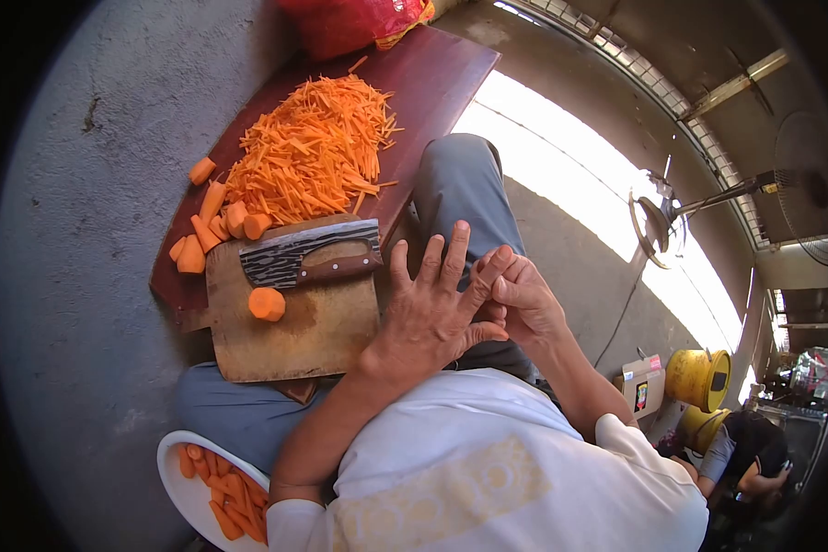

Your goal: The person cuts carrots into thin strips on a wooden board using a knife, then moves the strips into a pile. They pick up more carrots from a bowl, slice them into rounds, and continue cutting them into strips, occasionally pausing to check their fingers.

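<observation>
My left hand [432,308] is held out over my lap, palm down with its fingers spread. The fingers of my right hand [524,299] are closed round one finger of the left. Beside them, a cleaver [311,253] with a wooden handle lies across a wooden cutting board [294,345]. On the board sits a cut carrot piece [267,304]. Behind the board, a pile of shredded carrot [313,147] covers part of a dark red table [446,69], with carrot chunks [213,198] along its left side.
A white bowl of carrots [170,460] stands at lower left. A red bag [350,23] is at the table's far end. Right of me are a fan [658,221], yellow buckets [695,377], a cardboard box [642,385] and another person [745,455]. A wall [92,230] runs along the left.
</observation>
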The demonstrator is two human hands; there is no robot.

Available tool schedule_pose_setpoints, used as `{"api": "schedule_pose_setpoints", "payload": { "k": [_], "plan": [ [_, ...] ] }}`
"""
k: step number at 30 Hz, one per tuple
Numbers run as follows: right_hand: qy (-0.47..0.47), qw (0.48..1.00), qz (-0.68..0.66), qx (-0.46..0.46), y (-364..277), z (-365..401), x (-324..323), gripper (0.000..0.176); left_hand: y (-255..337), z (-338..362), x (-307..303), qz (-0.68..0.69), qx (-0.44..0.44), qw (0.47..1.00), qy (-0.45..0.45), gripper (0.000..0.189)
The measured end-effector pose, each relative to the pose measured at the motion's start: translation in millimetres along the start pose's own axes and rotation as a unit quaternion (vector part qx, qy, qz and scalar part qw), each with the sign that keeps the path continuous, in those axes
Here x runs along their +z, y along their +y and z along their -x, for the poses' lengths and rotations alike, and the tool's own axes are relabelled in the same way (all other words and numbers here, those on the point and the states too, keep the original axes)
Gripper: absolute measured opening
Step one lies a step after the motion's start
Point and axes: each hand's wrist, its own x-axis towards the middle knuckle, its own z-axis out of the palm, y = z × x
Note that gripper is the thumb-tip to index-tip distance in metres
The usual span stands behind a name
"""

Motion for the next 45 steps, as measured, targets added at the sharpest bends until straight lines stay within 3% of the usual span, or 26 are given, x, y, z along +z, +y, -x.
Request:
{"api": "schedule_pose_setpoints", "payload": {
  "k": [3, 12, 18, 31, 45],
  "plan": [
    [-0.022, 1.000, 0.008, -0.009, -2, -6, 3, 0.035, -2, -1, -1, 0.034, 0.002, 0.999, 0.011, 0.097],
    [0.069, 0.997, 0.035, 0.001, 9, -11, 6, 0.035, -8, 6, 5, 0.019, -0.036, 0.999, 0.005, 0.097],
    [0.046, 0.998, 0.042, 0.012, 5, -7, 2, 0.033, -5, 5, 9, 0.017, -0.023, 0.999, 0.025, 0.100],
    [0.101, 0.994, 0.032, -0.007, 2, 3, -19, 0.031, 8, -1, 25, 0.089, -0.043, 0.995, -0.006, 0.098],
    [0.153, 0.983, 0.077, -0.067, -21, 32, -32, 0.038, 25, -30, 58, 0.114, 0.033, 0.992, 0.034, 0.095]
  ]
}}
